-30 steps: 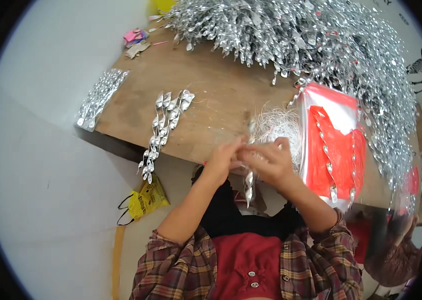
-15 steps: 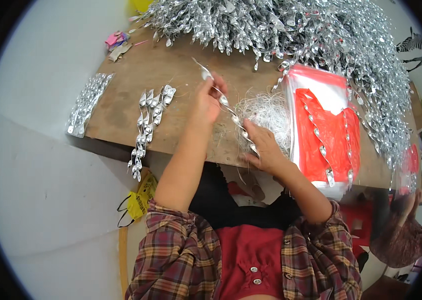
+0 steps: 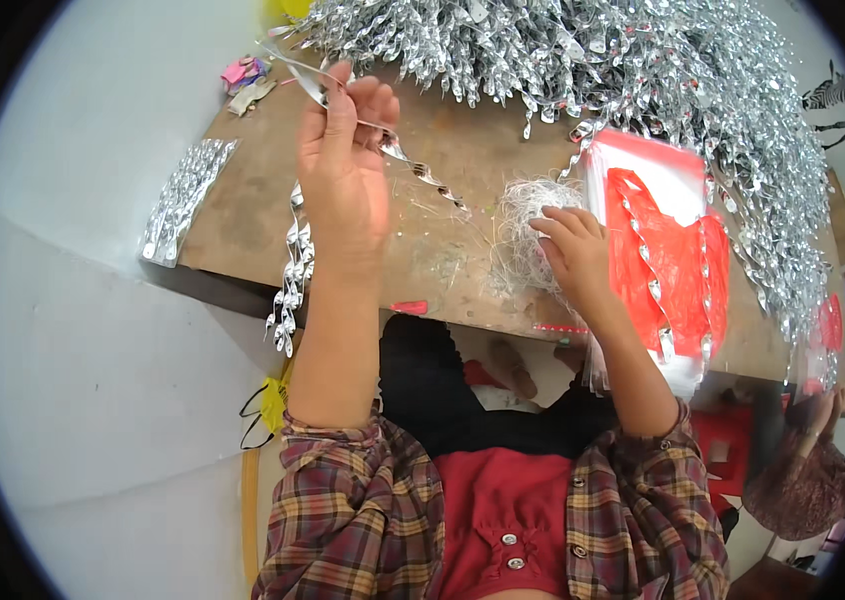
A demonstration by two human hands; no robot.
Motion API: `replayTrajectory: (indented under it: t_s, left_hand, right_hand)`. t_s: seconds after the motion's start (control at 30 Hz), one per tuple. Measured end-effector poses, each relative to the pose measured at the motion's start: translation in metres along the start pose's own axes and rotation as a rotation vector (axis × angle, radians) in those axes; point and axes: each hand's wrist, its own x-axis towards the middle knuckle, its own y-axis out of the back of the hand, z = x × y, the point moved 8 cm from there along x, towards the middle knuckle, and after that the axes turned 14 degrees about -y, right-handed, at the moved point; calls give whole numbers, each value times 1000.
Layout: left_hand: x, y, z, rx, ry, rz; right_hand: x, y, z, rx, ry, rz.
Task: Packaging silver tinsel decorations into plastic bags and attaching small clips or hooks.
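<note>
One twisted silver strip [image 3: 421,172] is pinched between the thumb and forefinger of my left hand [image 3: 343,175], my other fingers loosely curled. One end of the strip pokes out to the upper left; the rest slants down to the right above the wooden table [image 3: 453,240]. My right hand [image 3: 578,255] is open, its fingers parted and slightly bent, with nothing that I can see in them. It is over the edge of a tangle of white thread [image 3: 523,215]; whether it touches, I cannot tell. Just right of it lies red plastic [image 3: 681,250] with two silver strands [image 3: 655,288] across it. More twisted strips [image 3: 293,265] hang over the table edge beside my left forearm, and a big silver heap [image 3: 583,55] covers the far side.
</note>
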Motion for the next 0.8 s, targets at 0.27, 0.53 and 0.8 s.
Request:
replayTrajectory:
  t_s: [0.27,0.53,0.8]
  left_hand:
    - [-13,17,-17,-185,180,105]
    - [-15,33,16,-108,62,122]
    - [-27,42,59,178,-34,95]
  right_hand:
    - [-8,-5,4,495,-277,-142]
    - [6,-52,-42,456,-101,-195]
    - [-11,-75,-100,-156,518,-107]
